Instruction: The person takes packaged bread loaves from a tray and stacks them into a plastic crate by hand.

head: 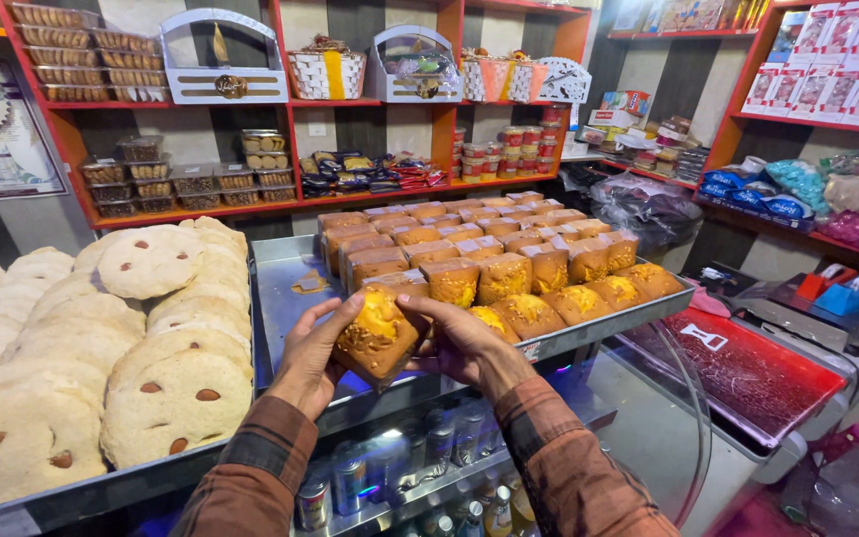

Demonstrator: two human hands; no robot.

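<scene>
Together, the left hand (310, 360) and the right hand (461, 343) hold one wrapped square cake (377, 335), golden on top, just above the front edge of a metal tray (285, 288). Both hands are closed around it, fingers curled at its sides, thumbs near the top. Behind it, rows of the same cakes (509, 264) fill the tray. On the left, big round flat cookies (166, 398) with almonds lie in stacks.
</scene>
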